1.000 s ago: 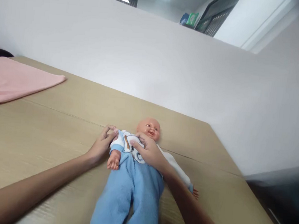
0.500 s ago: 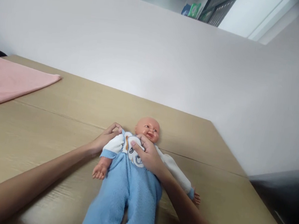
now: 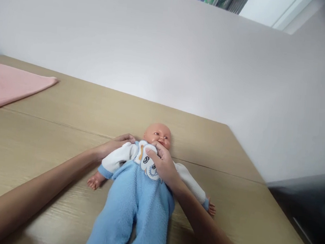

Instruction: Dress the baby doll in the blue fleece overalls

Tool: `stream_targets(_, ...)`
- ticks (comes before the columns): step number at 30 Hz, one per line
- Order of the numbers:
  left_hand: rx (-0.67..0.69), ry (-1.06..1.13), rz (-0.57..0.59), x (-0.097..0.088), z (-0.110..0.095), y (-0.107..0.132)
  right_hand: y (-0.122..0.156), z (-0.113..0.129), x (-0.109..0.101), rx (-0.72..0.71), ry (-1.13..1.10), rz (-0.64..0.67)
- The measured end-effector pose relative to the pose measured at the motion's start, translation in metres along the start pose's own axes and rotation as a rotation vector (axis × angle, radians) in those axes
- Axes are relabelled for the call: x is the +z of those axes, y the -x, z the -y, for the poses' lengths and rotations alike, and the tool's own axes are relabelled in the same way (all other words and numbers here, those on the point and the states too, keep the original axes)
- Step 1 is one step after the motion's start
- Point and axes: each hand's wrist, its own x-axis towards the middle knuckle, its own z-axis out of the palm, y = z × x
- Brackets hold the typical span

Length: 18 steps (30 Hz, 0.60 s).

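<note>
A baby doll point(image 3: 157, 132) lies on its back on the table, its head pointing away from me. It wears a fleecy romper point(image 3: 126, 194) with blue legs, white sleeves and an embroidered animal face on the chest. My left hand point(image 3: 123, 141) is closed on the garment at the doll's shoulder on the left, fingertips partly hidden. Over the chest, my right hand point(image 3: 163, 163) grips the romper near its neckline, thumb and fingers closed on the cloth just below the doll's chin. Both doll arms are spread outwards, and its feet are out of view.
The wooden table point(image 3: 65, 132) has a seam across it and ends at a slanting edge on the right. A pink cloth point(image 3: 12, 86) lies at the far left. Behind the table rises a pale wall point(image 3: 123, 46). Something dark point(image 3: 300, 206) stands beyond the right edge.
The doll's arm on the left has swung outwards, away from its body. The cloth at the chest has shifted under my hands, which stay near the shoulder and neckline. My view has tilted slightly.
</note>
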Motion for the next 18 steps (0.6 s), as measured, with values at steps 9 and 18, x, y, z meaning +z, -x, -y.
stream_targets(9, -0.085, -0.563, -0.001, -0.021, -0.049, 0.032, 0.003, -0.007, 0.003, -0.009, 0.1, -0.117)
stream_targets(18, 0.035, -0.796, 0.227, -0.029, -0.055, 0.033, 0.008, 0.02, -0.027, 0.015, 0.52, 0.076)
